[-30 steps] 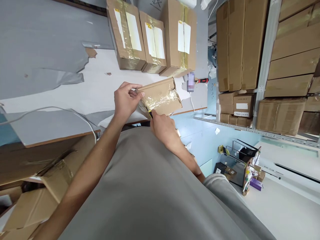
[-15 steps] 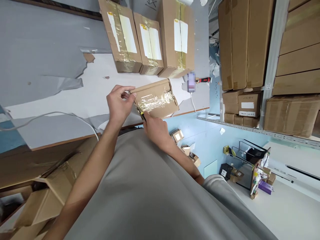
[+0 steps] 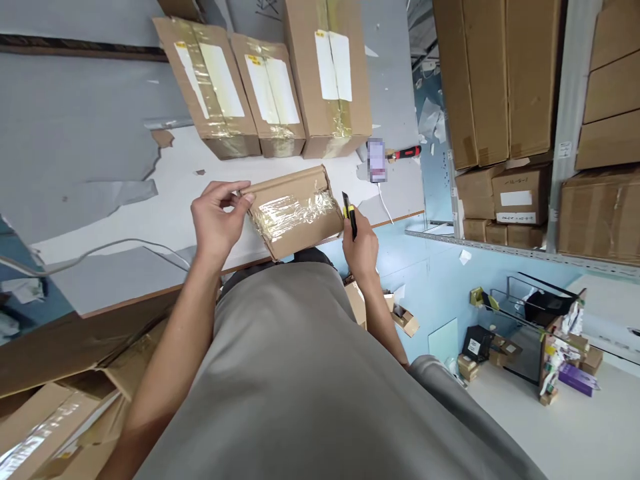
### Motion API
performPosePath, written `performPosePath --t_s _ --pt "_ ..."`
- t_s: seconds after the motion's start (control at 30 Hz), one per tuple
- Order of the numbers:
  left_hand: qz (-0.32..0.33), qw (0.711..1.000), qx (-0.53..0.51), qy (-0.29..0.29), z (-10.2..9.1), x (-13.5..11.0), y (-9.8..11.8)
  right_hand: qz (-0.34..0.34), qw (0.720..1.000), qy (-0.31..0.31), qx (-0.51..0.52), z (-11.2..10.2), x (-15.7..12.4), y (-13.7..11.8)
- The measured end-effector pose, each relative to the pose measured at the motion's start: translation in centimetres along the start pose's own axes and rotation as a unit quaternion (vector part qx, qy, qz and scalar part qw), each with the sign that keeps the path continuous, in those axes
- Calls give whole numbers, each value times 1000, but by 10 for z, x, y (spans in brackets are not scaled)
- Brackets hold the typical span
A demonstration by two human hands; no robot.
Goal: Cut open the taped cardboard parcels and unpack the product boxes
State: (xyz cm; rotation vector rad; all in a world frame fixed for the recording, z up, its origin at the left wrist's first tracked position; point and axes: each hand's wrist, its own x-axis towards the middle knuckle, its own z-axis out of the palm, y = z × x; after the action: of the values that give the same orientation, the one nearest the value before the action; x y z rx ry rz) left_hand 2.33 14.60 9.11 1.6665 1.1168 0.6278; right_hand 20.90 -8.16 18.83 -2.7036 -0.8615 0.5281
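A small cardboard box (image 3: 300, 220) with shiny clear tape across it lies tilted at the table's front edge. My left hand (image 3: 217, 217) pinches its upper left corner between thumb and fingers. To the right of the box, my right hand (image 3: 361, 247) is closed around a black and yellow utility knife (image 3: 351, 217). The blade points up and away from me, beside the box's right end. Whether the blade touches the cardboard I cannot tell.
Three taped boxes with white labels (image 3: 273, 90) stand behind on the table. A phone (image 3: 377, 160) on a white cable and a red-and-black handled tool (image 3: 407, 153) lie right. Shelves with cartons (image 3: 500, 80) rise further right; an opened carton (image 3: 55, 413) sits lower left.
My right hand with the utility knife has moved from the box's lower left edge to beyond its right end. My left hand stays on the same corner. The view has shifted slightly.
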Motion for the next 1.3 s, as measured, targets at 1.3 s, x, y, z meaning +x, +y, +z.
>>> performPosePath --t_s 1.3 --pt "210 955 54 -204 107 -18 52 60 942 -207 -256 -45 13 -66"
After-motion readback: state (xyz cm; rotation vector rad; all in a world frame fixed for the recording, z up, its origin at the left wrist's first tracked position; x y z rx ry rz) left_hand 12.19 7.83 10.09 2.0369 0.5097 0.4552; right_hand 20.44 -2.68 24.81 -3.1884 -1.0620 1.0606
